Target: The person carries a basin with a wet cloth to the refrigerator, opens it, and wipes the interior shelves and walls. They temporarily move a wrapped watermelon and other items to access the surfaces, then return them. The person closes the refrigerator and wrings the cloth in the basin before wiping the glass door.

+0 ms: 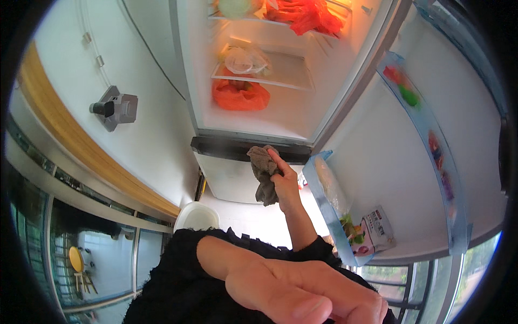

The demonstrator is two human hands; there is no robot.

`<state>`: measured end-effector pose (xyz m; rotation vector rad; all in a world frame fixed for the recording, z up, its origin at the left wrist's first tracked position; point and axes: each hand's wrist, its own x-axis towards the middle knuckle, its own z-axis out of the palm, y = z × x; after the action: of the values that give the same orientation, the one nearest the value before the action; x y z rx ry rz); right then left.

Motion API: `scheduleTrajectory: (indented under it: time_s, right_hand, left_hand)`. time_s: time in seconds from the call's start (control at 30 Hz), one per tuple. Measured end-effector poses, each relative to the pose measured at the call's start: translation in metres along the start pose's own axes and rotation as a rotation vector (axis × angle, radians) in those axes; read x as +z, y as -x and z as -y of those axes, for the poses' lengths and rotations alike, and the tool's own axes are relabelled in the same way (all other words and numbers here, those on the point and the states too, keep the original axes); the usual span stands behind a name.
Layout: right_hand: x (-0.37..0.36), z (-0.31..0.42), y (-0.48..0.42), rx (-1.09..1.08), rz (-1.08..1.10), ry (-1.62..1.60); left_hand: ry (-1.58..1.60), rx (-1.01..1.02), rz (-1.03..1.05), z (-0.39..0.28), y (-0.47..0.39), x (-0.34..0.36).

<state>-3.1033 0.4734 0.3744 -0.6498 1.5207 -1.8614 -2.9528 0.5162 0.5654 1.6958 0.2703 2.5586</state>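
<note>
A crumpled grey-brown cloth (263,174) is held in my right hand (286,184), in front of the black band (226,149) below the open refrigerator compartment (279,117). My left hand (283,283) is large and close to the camera at the bottom, fingers bent; its lower part is cut off by the picture's edge, and whether it holds anything is unclear. Inside the refrigerator, an orange-red plastic bag (240,95) lies beneath a shelf (279,81) that bears a clear plastic bag (245,58). Red bags (303,16) rest on a higher shelf.
The open refrigerator door (388,162) spans the right side, its blue-tinted bins (330,210) holding food packets (374,231). A white bin (197,216) stands on the floor at lower left. The left wall carries a grey bracket-like fixture (121,108); windows lie at both lower sides.
</note>
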Motion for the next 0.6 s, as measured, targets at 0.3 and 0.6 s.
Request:
scheduleTrajectory:
  time_s: [0.3,0.6]
  right_hand:
    - [-0.014,-0.013,0.017,0.077,0.039,0.063]
    - [-0.016,-0.028,0.032,0.066,0.169,0.023]
  left_hand:
    - [-0.199,0.103,-0.105,0.045,-0.029,-0.014]
    - [-0.256,0.132,-0.196,0.052,-0.038,0.017]
